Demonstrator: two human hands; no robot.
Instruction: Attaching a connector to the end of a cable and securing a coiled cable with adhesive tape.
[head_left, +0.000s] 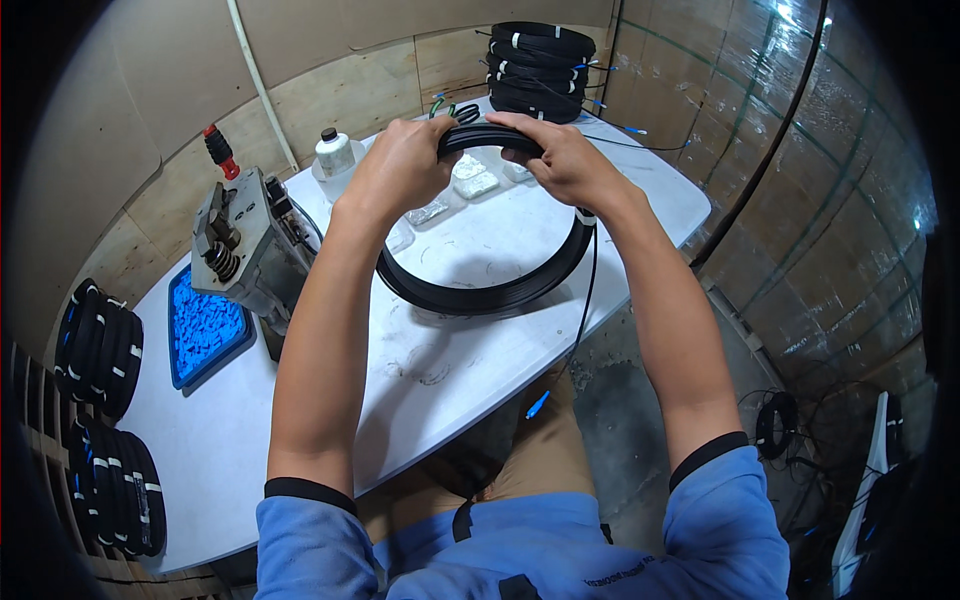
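Note:
A coil of black cable [490, 298] is tilted up over the white table [420, 350], its near side low and its far side raised in my hands. My left hand [405, 165] grips the far side at the left, fingers wrapped round the strands. On the same stretch, a little to the right, my right hand [560, 155] is closed round the coil with its thumb underneath. A white band [586, 216] wraps the coil's right side near my right wrist. From there a loose cable end hangs past the table edge, tipped with a blue connector [538, 405].
At the left stand a metal bench machine [255, 240] and a blue tray [180, 380] of small blue parts. A white bottle [334, 152] and clear-wrapped packets [475, 180] lie farther back. Cable coils are stacked at the back [540, 70] and left edge [100, 350].

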